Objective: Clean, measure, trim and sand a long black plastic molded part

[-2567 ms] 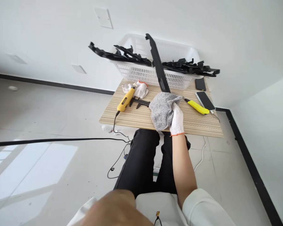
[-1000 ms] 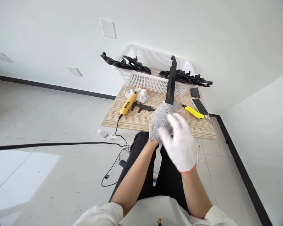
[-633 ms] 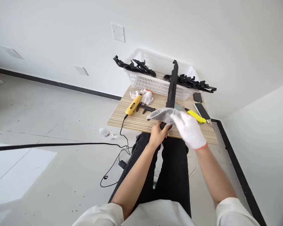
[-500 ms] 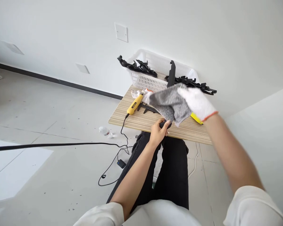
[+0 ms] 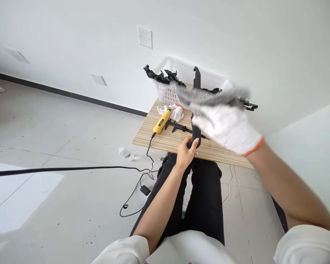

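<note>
My bare left hand [image 5: 185,154] grips the lower end of a long black plastic part [image 5: 196,134] at the front edge of the wood-grain tabletop [image 5: 144,136]. The part stands up past the basket, its hooked tip pointing away from me. My right hand [image 5: 228,128], in a white knitted glove with an orange cuff, holds a grey cloth [image 5: 225,97] across the part's middle. Glove and cloth are smeared by motion, and they hide that middle stretch. Left of the part lie a black caliper [image 5: 183,128] and a yellow corded hand tool [image 5: 162,122].
A white plastic basket [image 5: 167,96] with several black parts [image 5: 165,77] stands at the back against the wall. Another white glove [image 5: 177,113] lies by the yellow tool. A black cable [image 5: 71,169] runs across the floor at left, near a clear plastic bottle [image 5: 125,154].
The cloth has swung up and off the part's lower end, spreading sideways over its middle and the basket. The right glove has come lower and nearer. My left hand keeps its grip.
</note>
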A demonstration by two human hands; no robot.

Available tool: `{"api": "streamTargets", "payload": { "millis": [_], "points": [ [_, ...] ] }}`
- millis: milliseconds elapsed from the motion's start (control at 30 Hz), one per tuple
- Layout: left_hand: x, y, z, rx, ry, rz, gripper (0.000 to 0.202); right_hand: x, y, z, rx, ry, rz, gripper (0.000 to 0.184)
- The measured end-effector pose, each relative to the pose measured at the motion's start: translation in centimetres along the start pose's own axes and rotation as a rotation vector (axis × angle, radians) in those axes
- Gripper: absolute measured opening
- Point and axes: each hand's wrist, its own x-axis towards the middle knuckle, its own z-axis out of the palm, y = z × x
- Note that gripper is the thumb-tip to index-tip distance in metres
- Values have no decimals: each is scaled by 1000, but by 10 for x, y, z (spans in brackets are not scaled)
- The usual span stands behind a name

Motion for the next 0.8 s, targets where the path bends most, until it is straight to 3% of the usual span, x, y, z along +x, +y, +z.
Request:
{"api": "streamTargets", "payload": {
  "millis": [100,167,267,433,633,800],
  "points": [
    [0,-3,-5,25,-25,22,6,-28,29,33,-282,-402,-223,30],
    [1,-4,-8,45,-45,52,6,-41,43,44,-363,-470,-348,33],
    [3,-3,-8,156,-37,97,9,-53,52,55,-544,-428,-388,40],
    [7,2,0,354,10,61,14,-39,52,77,-816,-349,-246,46],
    [9,3,9,403,5,77,20,21,61,102,-882,-227,-168,43],
    [7,0,12,593,-37,42,14,15,52,111,-896,-185,-38,42]
  ]
}}
